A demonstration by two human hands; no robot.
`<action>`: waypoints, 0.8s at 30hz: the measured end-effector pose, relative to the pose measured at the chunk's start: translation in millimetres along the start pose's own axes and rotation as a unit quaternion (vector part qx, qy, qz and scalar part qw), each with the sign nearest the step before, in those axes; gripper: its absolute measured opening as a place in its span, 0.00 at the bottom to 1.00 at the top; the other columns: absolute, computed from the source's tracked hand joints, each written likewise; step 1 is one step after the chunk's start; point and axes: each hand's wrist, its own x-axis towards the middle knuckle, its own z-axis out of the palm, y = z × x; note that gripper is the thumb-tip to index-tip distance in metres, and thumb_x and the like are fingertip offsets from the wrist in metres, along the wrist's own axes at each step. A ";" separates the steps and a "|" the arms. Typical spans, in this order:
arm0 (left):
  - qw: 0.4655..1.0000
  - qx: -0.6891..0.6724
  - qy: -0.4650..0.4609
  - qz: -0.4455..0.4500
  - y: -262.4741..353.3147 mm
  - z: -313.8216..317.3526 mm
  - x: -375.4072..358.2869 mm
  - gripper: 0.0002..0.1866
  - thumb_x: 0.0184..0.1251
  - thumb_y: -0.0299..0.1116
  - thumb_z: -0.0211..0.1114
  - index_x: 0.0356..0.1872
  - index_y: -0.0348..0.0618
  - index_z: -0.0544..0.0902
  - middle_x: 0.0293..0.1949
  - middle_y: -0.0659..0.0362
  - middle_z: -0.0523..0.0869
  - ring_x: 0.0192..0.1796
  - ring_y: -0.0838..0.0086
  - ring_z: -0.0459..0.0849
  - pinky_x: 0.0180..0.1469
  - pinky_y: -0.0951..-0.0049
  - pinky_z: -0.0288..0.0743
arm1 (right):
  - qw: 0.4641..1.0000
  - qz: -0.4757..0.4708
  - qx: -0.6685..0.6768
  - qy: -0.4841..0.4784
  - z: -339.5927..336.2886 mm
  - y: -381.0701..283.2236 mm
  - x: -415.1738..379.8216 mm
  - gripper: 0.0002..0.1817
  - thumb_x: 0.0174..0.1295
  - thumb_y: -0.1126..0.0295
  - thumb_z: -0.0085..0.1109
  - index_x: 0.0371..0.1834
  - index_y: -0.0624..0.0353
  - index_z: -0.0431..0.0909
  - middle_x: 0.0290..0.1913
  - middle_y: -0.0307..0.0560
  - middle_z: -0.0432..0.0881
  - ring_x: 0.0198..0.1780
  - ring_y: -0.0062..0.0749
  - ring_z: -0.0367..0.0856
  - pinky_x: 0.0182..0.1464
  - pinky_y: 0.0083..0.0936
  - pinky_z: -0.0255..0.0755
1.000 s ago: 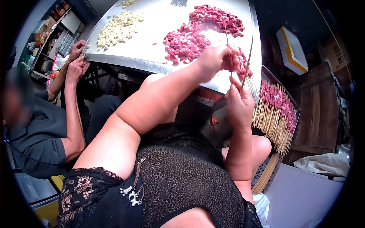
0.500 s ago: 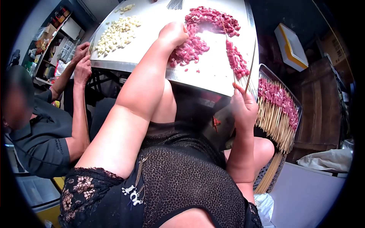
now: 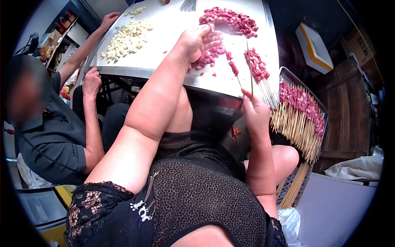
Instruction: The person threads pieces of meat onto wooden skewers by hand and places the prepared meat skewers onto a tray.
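My right hand [image 3: 256,110] is closed round the lower ends of two thin bamboo skewers in front of the table edge. One skewer [image 3: 233,70] leans to the upper left and carries a few pieces of red meat; the other [image 3: 249,61] looks bare and stands nearly upright. At the upper tip of the loaded skewer, the thumb and forefinger of my left hand [image 3: 196,43] pinch a small piece of meat, its other fingers spread. Below that hand lies a pile of pink meat pieces [image 3: 205,59], partly hidden. Finished meat skewers [image 3: 258,68] lie just beyond my right hand.
The metal table [image 3: 164,61] also bears a darker meat heap [image 3: 230,18] and pale chopped pieces [image 3: 129,39]. A tray of meat skewers [image 3: 302,107] stands at right, above bundled bare sticks [image 3: 296,187]. A co-worker [image 3: 53,140] sits at left, hands at the table edge.
My left hand has lifted from the meat pile to the skewer tip. My right hand has shifted slightly left, tilting the skewer leftward. One co-worker's hand has moved farther up the table edge.
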 end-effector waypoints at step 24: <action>0.996 -0.071 0.035 0.031 -8.4 7.1 -2.7 0.11 0.71 0.28 0.49 0.47 0.29 0.72 0.44 0.44 0.81 0.48 0.61 0.83 0.54 0.64 0.80 | 0.999 -0.029 -0.015 0.005 7.1 8.4 -6.5 0.11 0.63 0.73 0.55 0.47 0.61 0.81 0.21 0.36 0.77 0.22 0.13 0.69 0.26 0.14 0.66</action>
